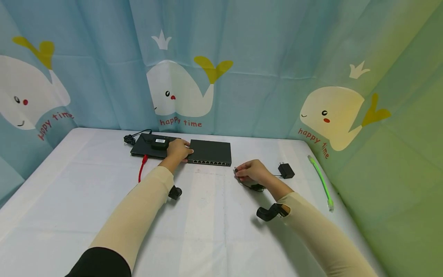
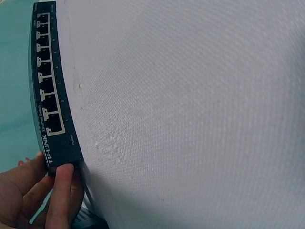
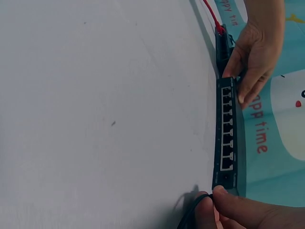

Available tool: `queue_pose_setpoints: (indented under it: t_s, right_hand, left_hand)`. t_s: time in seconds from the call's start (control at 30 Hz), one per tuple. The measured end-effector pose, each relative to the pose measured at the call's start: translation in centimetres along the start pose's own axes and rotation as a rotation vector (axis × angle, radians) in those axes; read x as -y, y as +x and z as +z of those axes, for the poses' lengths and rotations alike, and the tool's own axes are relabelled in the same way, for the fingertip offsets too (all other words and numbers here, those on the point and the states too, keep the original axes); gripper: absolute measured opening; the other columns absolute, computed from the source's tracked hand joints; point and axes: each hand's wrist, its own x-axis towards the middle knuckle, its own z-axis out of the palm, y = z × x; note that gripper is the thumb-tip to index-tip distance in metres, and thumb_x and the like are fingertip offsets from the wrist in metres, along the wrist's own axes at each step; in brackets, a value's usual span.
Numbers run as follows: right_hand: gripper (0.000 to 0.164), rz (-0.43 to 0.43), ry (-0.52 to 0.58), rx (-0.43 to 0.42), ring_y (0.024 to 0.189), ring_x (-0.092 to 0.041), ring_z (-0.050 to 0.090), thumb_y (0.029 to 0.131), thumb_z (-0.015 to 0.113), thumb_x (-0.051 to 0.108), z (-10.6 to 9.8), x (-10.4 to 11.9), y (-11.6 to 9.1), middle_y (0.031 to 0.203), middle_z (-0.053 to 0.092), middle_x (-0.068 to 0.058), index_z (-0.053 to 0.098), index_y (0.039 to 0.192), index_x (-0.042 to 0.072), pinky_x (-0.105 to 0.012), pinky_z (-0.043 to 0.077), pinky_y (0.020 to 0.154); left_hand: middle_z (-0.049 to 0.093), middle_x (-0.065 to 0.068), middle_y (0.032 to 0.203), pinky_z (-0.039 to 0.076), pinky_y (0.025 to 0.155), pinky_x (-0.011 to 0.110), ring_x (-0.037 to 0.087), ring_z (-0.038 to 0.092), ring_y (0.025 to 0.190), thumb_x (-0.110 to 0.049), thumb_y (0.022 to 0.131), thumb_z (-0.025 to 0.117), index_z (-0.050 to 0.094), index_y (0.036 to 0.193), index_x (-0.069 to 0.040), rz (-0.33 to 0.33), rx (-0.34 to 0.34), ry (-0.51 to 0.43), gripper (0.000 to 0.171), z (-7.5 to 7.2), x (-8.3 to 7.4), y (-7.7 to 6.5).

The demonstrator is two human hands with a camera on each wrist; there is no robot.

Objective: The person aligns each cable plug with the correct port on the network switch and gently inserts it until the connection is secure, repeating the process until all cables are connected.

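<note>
A black TP-LINK Ethernet switch (image 1: pixel 211 153) lies at the back of the table, its row of ports facing front. My left hand (image 1: pixel 177 149) grips its left end, thumb on one side and fingers on the other, as the left wrist view shows up close. Just right of the switch, my right hand (image 1: pixel 255 171) pinches the end of a thin black power cable (image 3: pixel 187 214) between thumb and fingers. In the right wrist view these fingertips are close to the switch's power-socket end. The cable's plug tip is mostly hidden. Behind my right hand sits its black power adapter (image 1: pixel 286 171).
Left of the switch lies another flat black device (image 1: pixel 138 146), with a red cable (image 1: pixel 141 169) at its front and a black adapter (image 1: pixel 160 142) on top. A bundled black cord (image 1: pixel 129 139) is beside it. A green network cable (image 1: pixel 322 182) lies along the right edge.
</note>
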Motion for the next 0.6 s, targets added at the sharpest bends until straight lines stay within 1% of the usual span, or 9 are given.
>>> queue_pose_setpoints:
  t_s: [0.17, 0.3, 0.43, 0.6]
  right_hand:
    - [0.027, 0.015, 0.066, 0.004, 0.063, -0.006, 0.064, 0.09, 0.07, 0.003, 0.5, 0.2, 0.3, 0.089, 0.071, -0.008, 0.067, 0.115, -0.007, -0.017, 0.057, 0.06]
    - [0.028, 0.016, 0.09, 0.001, 0.063, -0.005, 0.065, 0.09, 0.07, 0.003, 0.9, 0.4, 0.4, 0.09, 0.072, -0.008, 0.067, 0.116, -0.007, -0.017, 0.058, 0.06]
    - [0.028, 0.02, 0.127, 0.0, 0.061, -0.005, 0.065, 0.091, 0.069, 0.001, 1.3, 0.6, 0.5, 0.085, 0.071, -0.006, 0.067, 0.117, -0.008, -0.016, 0.057, 0.059]
    - [0.028, 0.036, 0.162, 0.006, 0.059, -0.005, 0.065, 0.091, 0.068, 0.0, 1.7, 0.8, 0.7, 0.08, 0.069, -0.004, 0.066, 0.117, -0.009, -0.016, 0.057, 0.058]
  left_hand:
    - [0.063, 0.013, 0.128, 0.061, 0.065, 0.026, 0.011, 0.06, 0.059, -0.019, 0.093, 0.07, 0.063, 0.132, -0.01, -0.003, 0.001, -0.013, 0.041, 0.0, 0.0, 0.1]
    - [0.063, 0.012, 0.128, 0.061, 0.064, 0.026, 0.011, 0.061, 0.06, -0.018, 0.093, 0.07, 0.063, 0.133, -0.01, -0.006, 0.002, -0.013, 0.041, 0.1, 0.0, 0.2]
    - [0.064, 0.011, 0.128, 0.061, 0.062, 0.025, 0.012, 0.062, 0.061, -0.019, 0.093, 0.07, 0.063, 0.132, -0.01, -0.009, -0.004, -0.014, 0.041, 0.2, 0.1, 0.4]
    - [0.064, 0.012, 0.127, 0.06, 0.06, 0.023, 0.011, 0.061, 0.058, -0.019, 0.093, 0.071, 0.064, 0.132, -0.01, -0.004, -0.003, -0.01, 0.04, 0.2, 0.2, 0.5]
